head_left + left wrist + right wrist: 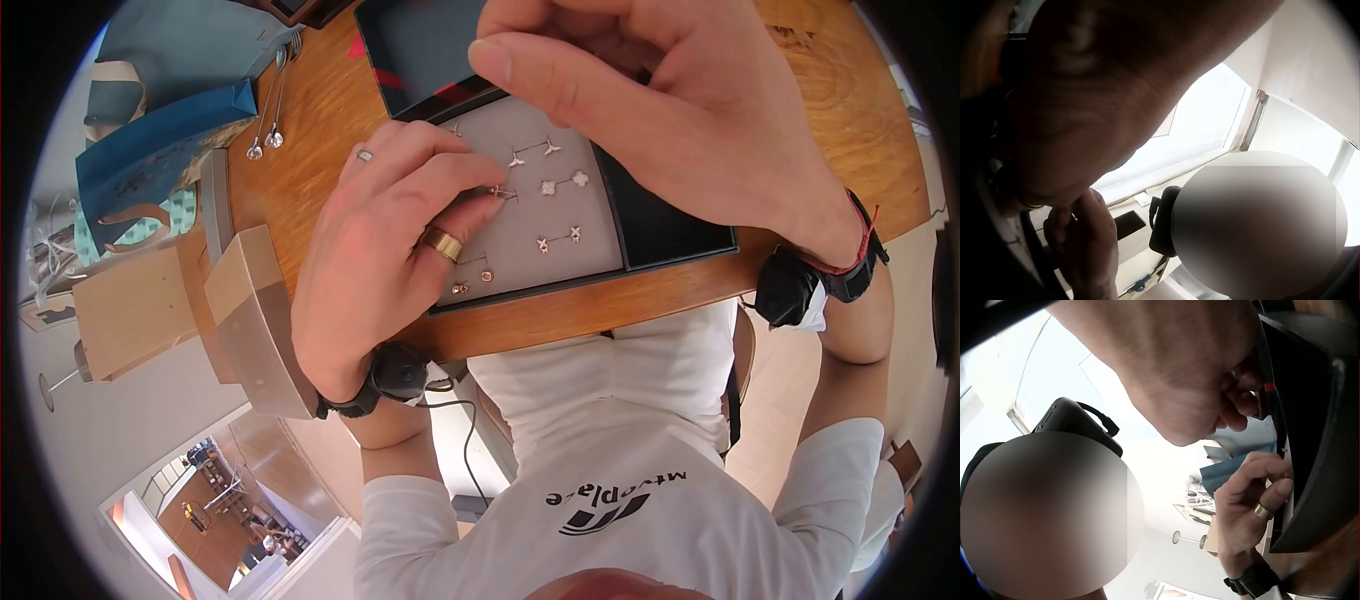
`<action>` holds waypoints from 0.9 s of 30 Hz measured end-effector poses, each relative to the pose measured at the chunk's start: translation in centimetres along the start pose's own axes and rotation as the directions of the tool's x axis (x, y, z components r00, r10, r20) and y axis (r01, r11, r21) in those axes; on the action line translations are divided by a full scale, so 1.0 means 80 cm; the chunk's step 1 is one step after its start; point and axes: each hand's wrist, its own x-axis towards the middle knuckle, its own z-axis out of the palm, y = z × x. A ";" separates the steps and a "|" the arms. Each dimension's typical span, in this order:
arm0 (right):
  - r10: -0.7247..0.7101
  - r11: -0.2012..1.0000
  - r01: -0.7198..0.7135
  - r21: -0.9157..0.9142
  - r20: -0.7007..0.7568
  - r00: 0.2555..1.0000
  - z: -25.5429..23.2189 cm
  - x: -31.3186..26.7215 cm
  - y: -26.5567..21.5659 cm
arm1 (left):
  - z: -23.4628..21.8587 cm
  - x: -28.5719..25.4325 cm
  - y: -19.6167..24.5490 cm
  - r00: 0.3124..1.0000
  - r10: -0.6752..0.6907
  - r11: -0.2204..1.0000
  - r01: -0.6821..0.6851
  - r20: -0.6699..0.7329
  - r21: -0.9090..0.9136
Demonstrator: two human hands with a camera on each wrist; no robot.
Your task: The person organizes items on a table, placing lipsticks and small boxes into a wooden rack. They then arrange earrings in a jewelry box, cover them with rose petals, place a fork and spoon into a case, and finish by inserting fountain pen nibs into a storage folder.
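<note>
A black jewelry box (pixel 682 225) with a grey padded insert (pixel 510 262) lies at the table's near edge. Pairs of stud earrings sit in the insert, among them sparkly clover-shaped earrings (pixel 549 188), star-like earrings (pixel 543 245) and tail-shaped earrings (pixel 516 160). My left hand (pixel 385 225), wearing a wide gold ring (pixel 441 244), reaches over the insert's left side. Its thumb and forefinger pinch a small gold earring (pixel 497 191) at the insert. Above the box's far right part hovers my right hand (pixel 670 130), fingers bent; whether something small is between its fingertips I cannot tell.
Beyond the insert is a dark open tray or lid (pixel 425 50). Spoons and a fork (pixel 272 100) lie at the table's far left, beside a blue paper bag (pixel 160 150). A brown cardboard box (pixel 262 320) stands left of my left wrist. A cable (pixel 470 430) hangs below it.
</note>
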 end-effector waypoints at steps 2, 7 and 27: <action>-0.057 0.998 0.057 -0.005 -0.019 0.998 0.005 -0.003 0.010 | 0.000 0.000 0.001 1.000 -0.005 1.000 0.005 0.006 0.003; -0.097 0.995 0.096 -0.009 -0.041 0.994 0.007 -0.004 0.012 | 0.002 0.000 0.004 1.000 -0.014 1.000 0.014 0.005 0.000; -0.107 0.994 0.106 -0.022 -0.020 0.994 0.007 -0.005 0.013 | 0.001 0.001 0.004 0.999 0.041 0.999 -0.040 0.029 -0.034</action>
